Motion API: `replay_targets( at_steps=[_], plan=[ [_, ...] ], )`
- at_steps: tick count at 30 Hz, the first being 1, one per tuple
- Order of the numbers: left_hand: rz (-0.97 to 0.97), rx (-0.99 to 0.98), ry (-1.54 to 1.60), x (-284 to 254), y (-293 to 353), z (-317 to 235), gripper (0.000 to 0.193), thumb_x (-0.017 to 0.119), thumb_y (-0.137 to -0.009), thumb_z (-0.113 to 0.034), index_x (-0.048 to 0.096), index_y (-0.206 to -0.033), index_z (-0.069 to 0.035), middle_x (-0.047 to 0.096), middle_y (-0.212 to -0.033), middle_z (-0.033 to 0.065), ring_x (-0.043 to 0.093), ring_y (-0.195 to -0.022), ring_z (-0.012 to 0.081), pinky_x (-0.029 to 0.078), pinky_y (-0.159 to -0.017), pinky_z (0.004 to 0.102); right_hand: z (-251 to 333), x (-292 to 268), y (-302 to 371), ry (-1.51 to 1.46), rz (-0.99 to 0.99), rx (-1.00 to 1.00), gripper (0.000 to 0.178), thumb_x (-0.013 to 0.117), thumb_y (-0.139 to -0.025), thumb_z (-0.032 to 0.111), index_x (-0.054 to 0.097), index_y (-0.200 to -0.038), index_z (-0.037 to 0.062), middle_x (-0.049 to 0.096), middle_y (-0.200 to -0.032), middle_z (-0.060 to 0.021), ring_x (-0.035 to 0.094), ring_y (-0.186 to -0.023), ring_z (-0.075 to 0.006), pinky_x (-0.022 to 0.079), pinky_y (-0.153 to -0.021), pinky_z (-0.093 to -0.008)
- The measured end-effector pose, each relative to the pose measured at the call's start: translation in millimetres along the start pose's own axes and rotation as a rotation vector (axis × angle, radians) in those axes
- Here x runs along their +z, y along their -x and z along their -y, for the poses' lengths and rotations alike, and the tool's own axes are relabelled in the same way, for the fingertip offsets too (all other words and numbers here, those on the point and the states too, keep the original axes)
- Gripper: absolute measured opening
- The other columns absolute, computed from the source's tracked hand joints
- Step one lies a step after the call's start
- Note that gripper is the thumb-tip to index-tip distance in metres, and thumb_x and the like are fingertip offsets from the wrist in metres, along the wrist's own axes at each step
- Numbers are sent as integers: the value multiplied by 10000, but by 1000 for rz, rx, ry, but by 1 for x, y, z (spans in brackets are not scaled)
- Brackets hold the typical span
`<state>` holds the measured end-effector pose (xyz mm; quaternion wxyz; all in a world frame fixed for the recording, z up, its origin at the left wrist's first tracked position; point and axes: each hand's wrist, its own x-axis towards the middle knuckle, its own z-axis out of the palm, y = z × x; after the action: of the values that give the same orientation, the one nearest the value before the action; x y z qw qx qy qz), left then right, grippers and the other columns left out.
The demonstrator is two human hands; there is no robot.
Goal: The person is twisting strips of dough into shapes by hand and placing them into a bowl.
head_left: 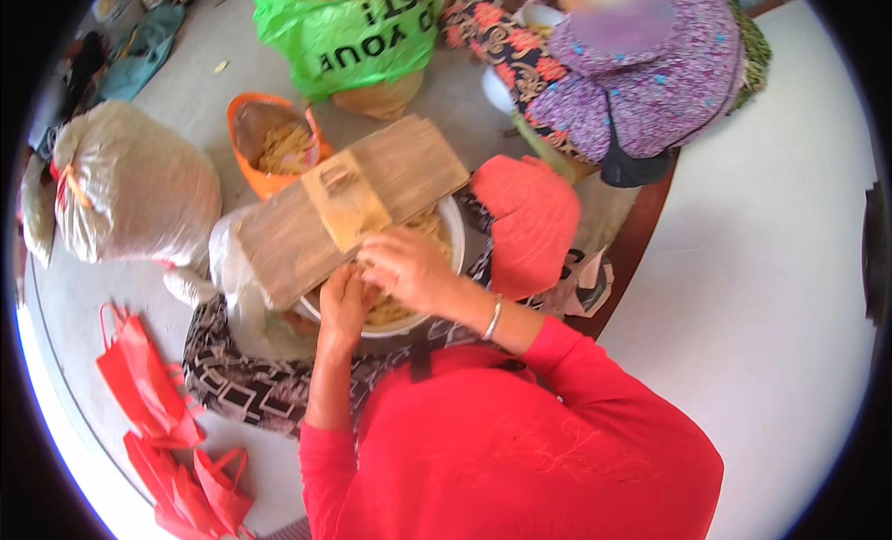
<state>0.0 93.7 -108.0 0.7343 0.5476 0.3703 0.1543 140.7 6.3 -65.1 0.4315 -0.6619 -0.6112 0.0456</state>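
A wooden board (269,247) lies slantwise across a white basin (457,238) in front of my lap. Fixed over its middle is a paler wood piece (348,205) with a small raised part on top. Pale yellow pieces (395,312) fill the basin under the board. My left hand (344,303) is closed at the board's near edge, over the basin. Just right of it, my right hand (409,269) has its fingers bent together near the left fingertips. Whatever the two hands pinch is too small or hidden to name.
Beyond the board stands an orange container (265,182) with more yellow pieces. A large tied sack (139,182) is at left, red bags (149,377) at lower left, a green plastic bag (348,43) at the back. Another person (641,85) sits at upper right. A white surface (743,308) fills the right.
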Motion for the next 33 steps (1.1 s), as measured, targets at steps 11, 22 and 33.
replay_targets(
  at_steps=[11,22,33],
  plan=[
    [106,380,-785,3,49,-52,211,598,-904,-188,626,-768,-29,558,-663,233,563,-614,400,432,-520,387,-6,-36,20,43,498,119,309,603,-873,264,569,-653,51,576,-584,-184,597,-554,-363,456,-504,-445],
    [642,441,-98,1,105,-173,575,527,-927,-520,673,-831,27,658,-700,111,648,-621,230,497,-590,333,120,-125,-38,-1383,835,95,255,566,-969,149,651,-1146,-14,700,-797,-71,633,-621,-106,491,-571,-236],
    [245,56,362,33,21,-41,318,621,-937,-173,539,-1217,-47,457,-728,-52,339,-546,30,258,-469,195,6,1,-1,-104,-83,274,241,649,-859,101,699,-1094,106,708,-793,-89,691,-692,-197,521,-604,-273]
  ],
)
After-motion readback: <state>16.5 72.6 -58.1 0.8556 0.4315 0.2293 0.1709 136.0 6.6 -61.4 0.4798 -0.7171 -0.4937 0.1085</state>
